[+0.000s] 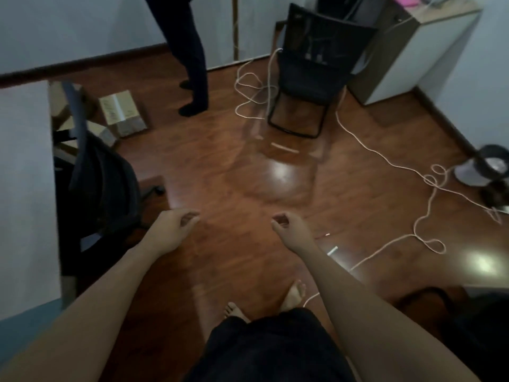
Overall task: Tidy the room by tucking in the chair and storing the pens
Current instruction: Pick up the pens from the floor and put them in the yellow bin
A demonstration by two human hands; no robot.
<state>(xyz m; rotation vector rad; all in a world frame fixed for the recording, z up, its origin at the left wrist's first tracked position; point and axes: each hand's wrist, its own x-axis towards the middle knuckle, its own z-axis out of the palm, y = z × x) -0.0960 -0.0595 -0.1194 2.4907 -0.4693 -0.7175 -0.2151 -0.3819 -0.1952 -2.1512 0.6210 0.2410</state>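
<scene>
While we stand mid-room, our left hand (pixel 176 227) & right hand (pixel 289 230) hang loosely curled, both empty (over bare floor (pixel 220 166)); black chair (pixel 308 75) stands far ahead, beside worktop (pixel 440 37).

Glossy wood floor (pixel 220 166) with glare; black mesh-backed chair (pixel 311 70); matt cardboard box (pixel 122 113).

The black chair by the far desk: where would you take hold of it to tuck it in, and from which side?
Probably the top edge of the backrest on the black chair, approached from its open front-left side. It stands upright on a sled base, turned toward the room beside the desk. White cable loops by its base, so step carefully. Both the left hand and right hand are empty.
</scene>
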